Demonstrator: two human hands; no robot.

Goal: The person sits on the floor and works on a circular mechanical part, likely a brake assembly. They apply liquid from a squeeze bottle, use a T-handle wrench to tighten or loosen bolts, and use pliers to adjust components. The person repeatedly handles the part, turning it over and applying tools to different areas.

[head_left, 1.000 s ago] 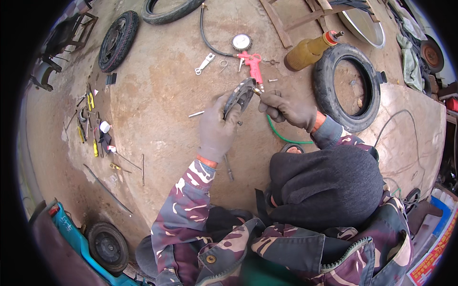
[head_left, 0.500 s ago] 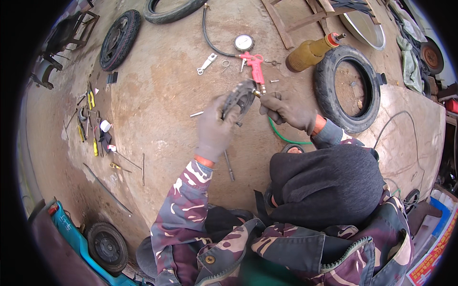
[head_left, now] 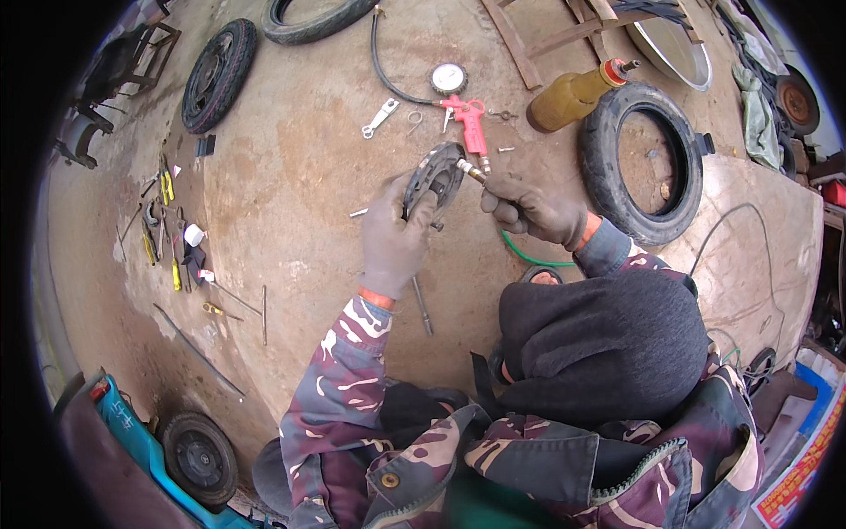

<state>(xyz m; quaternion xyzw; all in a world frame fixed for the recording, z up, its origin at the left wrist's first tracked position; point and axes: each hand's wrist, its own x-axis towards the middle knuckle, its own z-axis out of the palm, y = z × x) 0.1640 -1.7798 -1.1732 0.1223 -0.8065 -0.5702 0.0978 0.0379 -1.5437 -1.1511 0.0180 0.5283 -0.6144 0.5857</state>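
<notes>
My gloved left hand (head_left: 394, 236) grips a round dark metal brake plate (head_left: 449, 169) by its near edge, thumb over its face, tilted above the floor. My gloved right hand (head_left: 538, 209) is closed round a metal hose fitting (head_left: 471, 169) whose tip points at the plate's right edge; I cannot tell if they touch. A green hose (head_left: 530, 259) comes out below that hand. Just beyond lies a red tyre inflator gun (head_left: 473, 130) with a round gauge (head_left: 448, 78). A small lever arm (head_left: 381, 118) and a wire ring (head_left: 415, 122) lie beside it.
A bare tyre (head_left: 602, 189) and a plastic bottle of yellowish liquid (head_left: 564, 101) lie at the right. Pliers (head_left: 167, 181) and several other hand tools spread over the floor at left. Another wheel (head_left: 211, 79) lies far left, and a wooden stool (head_left: 546, 40) stands at the back.
My right hand's fitting has drawn a little down and right, and more of it shows. The brake plate has turned and shifted slightly left with my left hand.
</notes>
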